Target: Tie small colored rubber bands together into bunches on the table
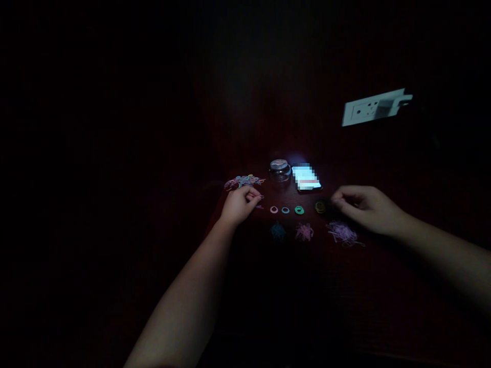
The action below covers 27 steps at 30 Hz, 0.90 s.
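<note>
My left hand (241, 204) is closed in a pinch, with a small pinkish elastic band (262, 197) at its fingertips. Just behind it lies a mixed pile of coloured elastic bands (245, 180). My right hand (362, 207) is also pinched; its fingertips are blurred and dark, so what they hold cannot be made out. They are beside a dark yellow heap of bands (319, 207). Between the hands, in a row, lie a pink ring (273, 209), a blue ring (285, 210) and a green ring (299, 210). Nearer me are teal bands (278, 231), pink bands (304, 232) and purple bands (344, 233).
A clear lidded jar (280, 171) stands at the back of the dark reddish table (291, 276). To its right is a phone (306, 176) with a lit screen. A white socket panel (374, 108) with a plug is on the wall. Surroundings are very dark.
</note>
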Each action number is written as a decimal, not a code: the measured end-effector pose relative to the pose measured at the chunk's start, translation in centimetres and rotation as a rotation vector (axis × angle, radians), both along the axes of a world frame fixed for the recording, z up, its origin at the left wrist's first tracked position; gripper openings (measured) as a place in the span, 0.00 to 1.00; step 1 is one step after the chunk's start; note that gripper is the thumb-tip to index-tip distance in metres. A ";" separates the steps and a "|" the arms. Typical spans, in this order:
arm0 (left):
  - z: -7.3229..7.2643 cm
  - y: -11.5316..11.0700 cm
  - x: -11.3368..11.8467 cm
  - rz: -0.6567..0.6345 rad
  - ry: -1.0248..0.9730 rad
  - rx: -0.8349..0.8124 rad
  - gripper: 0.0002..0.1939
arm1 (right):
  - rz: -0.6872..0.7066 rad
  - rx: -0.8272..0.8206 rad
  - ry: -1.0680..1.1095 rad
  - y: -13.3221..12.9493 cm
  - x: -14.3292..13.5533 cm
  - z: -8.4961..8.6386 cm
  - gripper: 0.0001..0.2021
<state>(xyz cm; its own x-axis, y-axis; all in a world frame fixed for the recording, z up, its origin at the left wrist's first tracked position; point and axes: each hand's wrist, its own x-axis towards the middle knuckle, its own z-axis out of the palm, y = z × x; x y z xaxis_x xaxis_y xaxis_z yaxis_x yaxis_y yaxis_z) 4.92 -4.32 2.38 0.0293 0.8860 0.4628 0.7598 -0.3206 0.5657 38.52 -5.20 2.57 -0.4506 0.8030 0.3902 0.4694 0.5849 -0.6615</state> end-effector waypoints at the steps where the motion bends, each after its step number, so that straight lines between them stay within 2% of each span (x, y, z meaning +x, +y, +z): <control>1: 0.2 -0.3 0.7 -0.066 0.027 0.029 0.06 | 0.013 0.008 0.021 -0.1 -0.2 -0.1 0.16; 3: 0.6 -1.0 2.7 -0.214 0.096 0.096 0.05 | 0.045 0.029 0.059 -0.5 -0.9 -0.2 0.14; 7: 1.2 -2.7 6.5 -0.496 0.214 0.228 0.04 | 0.116 0.122 0.035 -1.5 -2.2 0.1 0.16; 9: 1.3 -3.4 7.5 -0.573 0.231 0.261 0.04 | 0.152 0.144 0.004 -1.9 -2.6 0.4 0.14; 12: 1.4 -4.0 8.1 -0.603 0.245 0.275 0.05 | 0.179 0.144 -0.019 -2.3 -3.0 0.8 0.11; 18: 1.7 -3.6 7.8 -0.568 0.315 0.228 0.06 | 0.189 0.175 -0.033 -1.9 -2.6 0.6 0.10; 20: 1.9 -3.0 6.7 -0.466 0.369 0.175 0.06 | 0.185 0.168 -0.059 -1.6 -2.1 0.7 0.10; 24: 1.9 -1.4 2.7 -0.094 0.440 0.027 0.09 | 0.212 0.127 -0.156 -0.8 -0.8 1.4 0.08; 25: 1.7 -1.0 1.7 -0.046 0.443 -0.023 0.10 | 0.217 0.111 -0.175 -0.7 -0.4 1.7 0.07; 27: 1.0 -0.4 0.1 -0.060 0.464 -0.108 0.14 | 0.208 0.076 -0.211 -0.5 0.3 2.1 0.07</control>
